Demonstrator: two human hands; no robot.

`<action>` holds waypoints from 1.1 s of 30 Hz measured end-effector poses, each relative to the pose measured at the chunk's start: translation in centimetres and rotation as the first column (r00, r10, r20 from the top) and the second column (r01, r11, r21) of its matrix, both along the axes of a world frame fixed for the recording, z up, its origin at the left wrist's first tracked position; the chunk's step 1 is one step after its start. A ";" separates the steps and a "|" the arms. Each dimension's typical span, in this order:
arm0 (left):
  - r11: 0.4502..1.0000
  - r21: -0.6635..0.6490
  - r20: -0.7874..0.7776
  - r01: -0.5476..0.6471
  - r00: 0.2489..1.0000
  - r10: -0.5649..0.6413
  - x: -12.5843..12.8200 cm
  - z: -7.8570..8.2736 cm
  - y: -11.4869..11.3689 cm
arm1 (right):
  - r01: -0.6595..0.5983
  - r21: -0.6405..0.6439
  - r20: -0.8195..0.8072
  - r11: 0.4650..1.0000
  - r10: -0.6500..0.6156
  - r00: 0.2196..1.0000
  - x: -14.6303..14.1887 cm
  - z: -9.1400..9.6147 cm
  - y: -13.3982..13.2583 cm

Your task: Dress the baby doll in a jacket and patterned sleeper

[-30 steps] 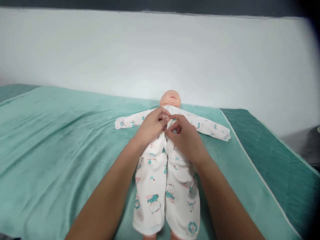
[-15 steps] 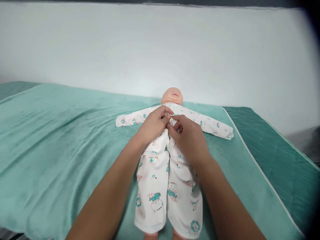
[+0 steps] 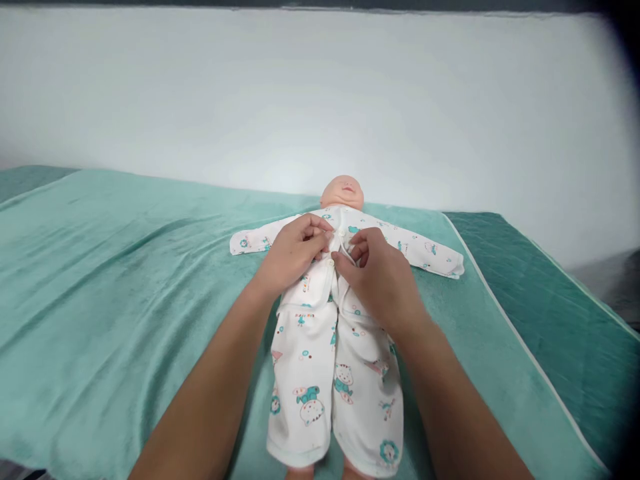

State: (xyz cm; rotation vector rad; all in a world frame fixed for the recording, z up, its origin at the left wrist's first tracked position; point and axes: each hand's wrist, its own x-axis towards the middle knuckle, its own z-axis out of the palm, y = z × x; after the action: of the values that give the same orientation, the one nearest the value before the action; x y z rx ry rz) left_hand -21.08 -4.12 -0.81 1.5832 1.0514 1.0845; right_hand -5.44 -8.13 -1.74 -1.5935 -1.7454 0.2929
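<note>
A baby doll (image 3: 342,192) lies on its back on a teal blanket (image 3: 115,280), arms spread wide. It wears a white printed sleepsuit (image 3: 320,373) with teal animal figures. My left hand (image 3: 295,252) pinches the left edge of the suit's front opening at the chest. My right hand (image 3: 377,273) pinches the opposite edge, fingertips nearly meeting the left hand's over a small snap. Both hands have their fingers closed on the fabric. The doll's bare feet peek out at the bottom edge of the view.
The blanket covers a bed with a darker green quilted mattress (image 3: 550,313) showing on the right. A white wall (image 3: 320,100) runs behind the doll's head. The bed's right edge drops off near the frame's right side.
Both hands have slid a little down the doll's chest, from just under the neck to lower on the front opening. The top of the suit below the chin is now uncovered.
</note>
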 end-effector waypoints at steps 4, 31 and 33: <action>0.987 -0.065 -0.144 0.147 0.977 -0.155 -1.4 0.9 -0.5 | -0.014 -0.130 0.162 0.991 0.035 0.986 0.5 1.2 -1.2; 0.927 -0.135 0.088 0.349 0.936 -0.340 -1.1 0.5 -0.7 | -0.510 -0.186 -0.516 0.840 0.358 0.778 1.9 1.1 -1.1; 0.929 -0.145 0.089 0.342 0.939 -0.332 -1.2 0.4 -0.7 | -0.449 -0.207 -0.499 0.869 0.301 0.813 1.6 1.1 -1.2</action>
State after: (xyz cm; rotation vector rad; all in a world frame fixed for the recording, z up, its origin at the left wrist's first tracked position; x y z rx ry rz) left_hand -22.31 -4.85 -0.41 1.5220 0.7665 0.7910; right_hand -3.80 -9.32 -0.69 -1.2236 -1.6789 1.1065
